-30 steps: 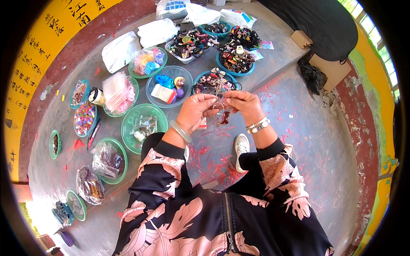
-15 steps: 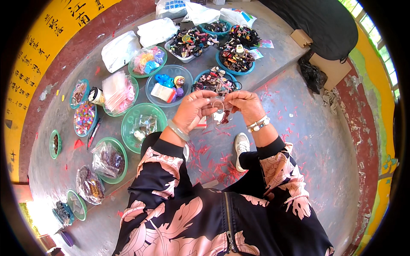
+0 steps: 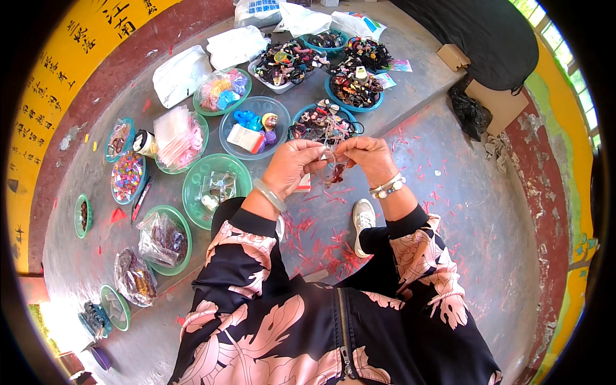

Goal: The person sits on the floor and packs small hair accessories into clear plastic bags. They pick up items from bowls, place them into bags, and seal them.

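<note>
In front of my body my two hands come close together at the fingertips. My left hand (image 3: 296, 163) is closed in a pinch, with a pale bangle on its wrist. Opposite it, my right hand (image 3: 371, 159) pinches too and wears a beaded bracelet. Between them is a small see-through strand or loop, with a dark red shiny piece (image 3: 335, 173) dangling below the fingertips. The fingers partly hide it, so its exact kind is unclear. Just beyond the hands stands a blue bowl (image 3: 357, 122) heaped with hair ties (image 3: 326, 122).
On the raised ledge to the left, a clear bowl (image 3: 226, 145) and a green bowl (image 3: 186, 206) hold small goods. Plastic sleeves (image 3: 178, 138), bagged dark pieces (image 3: 135, 279) and white bags (image 3: 181, 76) lie around. Red scraps (image 3: 333, 253) litter the floor by my shoe (image 3: 364, 224).
The clear ring and white patch between my fingertips no longer show as before. The dark red piece hangs slightly higher, more centred under the fingers. My arms have barely moved.
</note>
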The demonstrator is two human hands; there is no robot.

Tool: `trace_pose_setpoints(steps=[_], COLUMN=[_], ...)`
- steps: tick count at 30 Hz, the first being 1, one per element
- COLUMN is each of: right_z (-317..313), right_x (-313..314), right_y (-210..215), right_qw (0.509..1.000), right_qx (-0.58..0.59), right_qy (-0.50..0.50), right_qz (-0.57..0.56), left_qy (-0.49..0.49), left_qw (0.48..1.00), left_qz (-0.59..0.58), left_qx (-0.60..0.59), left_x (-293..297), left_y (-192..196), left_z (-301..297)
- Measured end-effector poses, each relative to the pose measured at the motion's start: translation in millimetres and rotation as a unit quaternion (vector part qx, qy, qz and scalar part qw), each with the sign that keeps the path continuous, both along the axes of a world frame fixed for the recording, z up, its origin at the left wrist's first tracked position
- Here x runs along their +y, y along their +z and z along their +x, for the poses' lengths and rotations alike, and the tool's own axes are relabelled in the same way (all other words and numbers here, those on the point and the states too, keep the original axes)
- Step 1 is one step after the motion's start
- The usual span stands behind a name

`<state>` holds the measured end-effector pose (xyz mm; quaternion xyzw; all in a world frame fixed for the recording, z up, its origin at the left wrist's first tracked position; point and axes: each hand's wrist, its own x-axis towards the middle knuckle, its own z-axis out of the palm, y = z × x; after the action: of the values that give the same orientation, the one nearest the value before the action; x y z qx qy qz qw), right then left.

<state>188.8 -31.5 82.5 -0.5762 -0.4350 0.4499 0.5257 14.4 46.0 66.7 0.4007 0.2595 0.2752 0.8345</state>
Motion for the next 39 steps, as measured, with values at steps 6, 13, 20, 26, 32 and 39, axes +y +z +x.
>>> trace_pose_setpoints(steps=[6, 13, 20, 26, 32, 39], right_z=[7, 3, 1, 1, 2, -5], right_x=[-2, 2, 2, 2, 0, -10], right_y=[4, 6, -6, 1, 3, 20], right_qw=[0.999, 0.996, 0.997, 0.998, 0.997, 0.951], right_qx=[0.051, 0.036, 0.046, 0.012, -0.066, -0.275], right_qy=[-0.007, -0.048, -0.004, -0.027, -0.025, 0.085], right_qz=[-0.002, -0.064, -0.060, -0.062, -0.032, 0.110], left_qy=[0.025, 0.033, 0.014, 0.005, 0.016, -0.032], left_qw=[0.999, 0.987, 0.987, 0.992, 0.984, 0.867], left_qz=[0.032, 0.139, 0.155, 0.121, 0.157, 0.464], left_qx=[0.009, 0.069, 0.043, 0.036, 0.080, 0.179], left_x=[1, -3, -7, -5, -5, -14], left_y=[0, -2, -5, 0, 6, 9], left_z=[0, 1, 4, 0, -4, -13])
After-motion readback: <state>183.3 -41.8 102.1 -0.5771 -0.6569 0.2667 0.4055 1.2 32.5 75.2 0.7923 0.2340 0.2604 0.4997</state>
